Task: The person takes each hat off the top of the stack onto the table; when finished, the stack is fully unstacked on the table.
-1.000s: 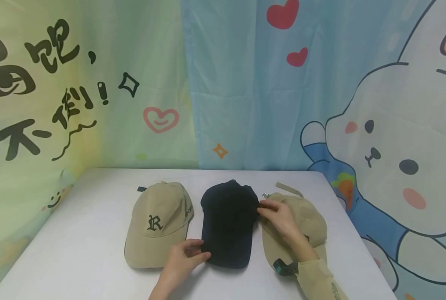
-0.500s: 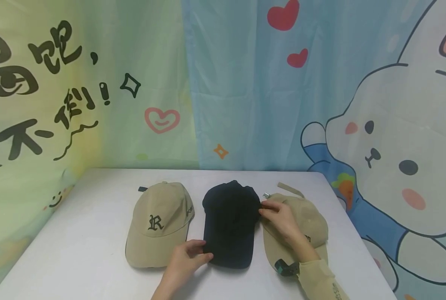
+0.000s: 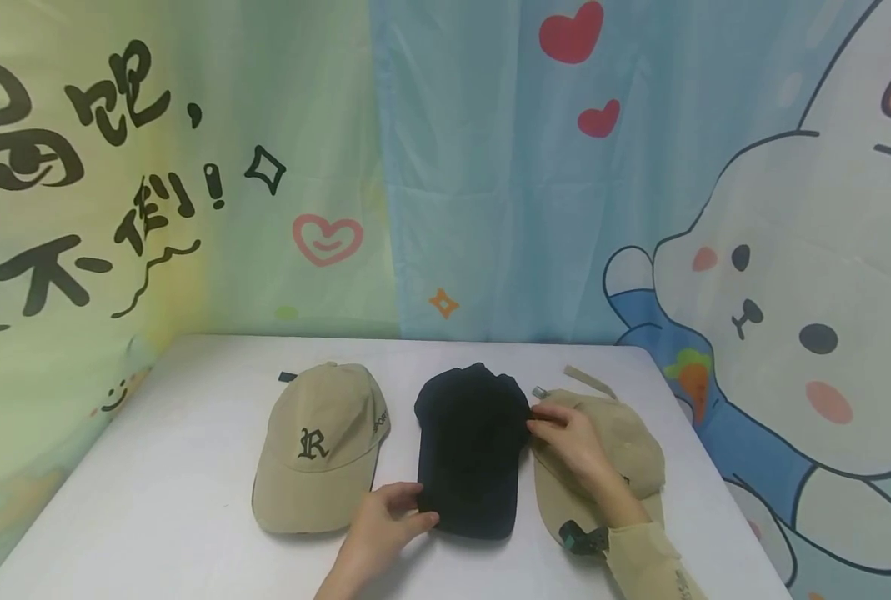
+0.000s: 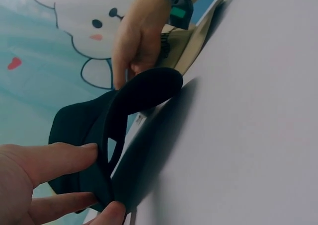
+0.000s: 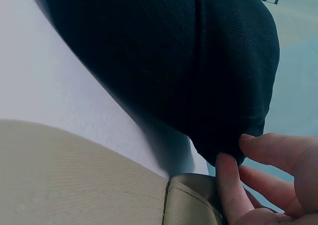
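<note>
A black baseball cap (image 3: 471, 454) lies between two beige caps in the head view, its brim toward me. My left hand (image 3: 381, 525) pinches the left edge of its brim between thumb and fingers. At the right side of the crown, my right hand (image 3: 571, 437) pinches the cloth, as the right wrist view shows with the black cap (image 5: 169, 56). My right forearm passes over the right beige cap (image 3: 633, 433), hiding part of its front. In the left wrist view the black cap (image 4: 144, 88) has its curved brim partly raised off the table.
The left beige cap (image 3: 321, 450), with a dark letter R, sits beside my left hand. A white table (image 3: 190, 500) bears all the caps. Behind it hangs a printed cloth (image 3: 475, 208) with hearts and a rabbit. A small dark device (image 3: 583, 540) is on my right wrist.
The black cap has slid slightly right, away from the left beige cap, with both hands moving along. Their hold looks the same. The whole head view has also shifted a little.
</note>
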### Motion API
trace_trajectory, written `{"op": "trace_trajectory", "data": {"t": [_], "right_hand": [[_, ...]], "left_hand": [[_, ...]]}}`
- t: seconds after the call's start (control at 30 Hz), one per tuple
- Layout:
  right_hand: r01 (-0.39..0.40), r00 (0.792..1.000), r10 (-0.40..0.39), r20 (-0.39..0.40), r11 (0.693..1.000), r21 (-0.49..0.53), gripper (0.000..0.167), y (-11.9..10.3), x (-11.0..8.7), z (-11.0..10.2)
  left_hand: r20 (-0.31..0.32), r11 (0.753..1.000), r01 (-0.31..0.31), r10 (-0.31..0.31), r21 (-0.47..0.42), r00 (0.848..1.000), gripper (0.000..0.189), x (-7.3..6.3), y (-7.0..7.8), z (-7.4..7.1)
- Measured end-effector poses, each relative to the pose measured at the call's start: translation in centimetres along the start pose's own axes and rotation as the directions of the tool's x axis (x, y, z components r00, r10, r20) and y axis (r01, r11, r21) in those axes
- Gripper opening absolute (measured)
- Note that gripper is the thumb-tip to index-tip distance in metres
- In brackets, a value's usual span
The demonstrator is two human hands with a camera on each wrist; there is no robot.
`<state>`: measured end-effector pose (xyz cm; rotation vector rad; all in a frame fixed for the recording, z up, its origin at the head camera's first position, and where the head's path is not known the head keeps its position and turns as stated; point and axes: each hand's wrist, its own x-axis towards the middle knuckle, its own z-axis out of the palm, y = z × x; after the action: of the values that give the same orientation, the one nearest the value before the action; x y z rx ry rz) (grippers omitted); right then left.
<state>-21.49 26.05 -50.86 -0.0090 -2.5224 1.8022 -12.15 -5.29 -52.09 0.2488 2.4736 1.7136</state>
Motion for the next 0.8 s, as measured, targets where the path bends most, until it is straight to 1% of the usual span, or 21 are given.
{"op": "trace_trajectory", "data": {"t": [0.1,0.33,0.57,0.8], "right_hand": [[0.004,1.000,-0.004,0.004,1.000,0.002,0.039,0.2,-0.1,-0.4],[-0.002,1.000,0.002,0.001,1.000,-0.024,0.039,0.2,-0.2,-1.1],[-0.001,1.000,0.001,-0.001,0.998,-0.059,0.041,0.2,-0.4,-2.0],[-0.007,1.000,0.005,-0.014,0.995,-0.103,0.039,0.5,-0.4,-2.7]], "left_hand": [[0.000,1.000,0.008,-0.008,-0.002,1.000,0.049,0.0,0.1,0.5],[0.011,0.999,0.006,-0.005,-0.036,1.000,0.050,0.1,0.3,1.5],[0.009,0.998,0.031,-0.031,-0.059,0.999,0.051,0.3,0.4,2.5],[0.002,0.998,0.019,-0.019,-0.057,1.000,0.049,0.4,0.7,3.3]]}}
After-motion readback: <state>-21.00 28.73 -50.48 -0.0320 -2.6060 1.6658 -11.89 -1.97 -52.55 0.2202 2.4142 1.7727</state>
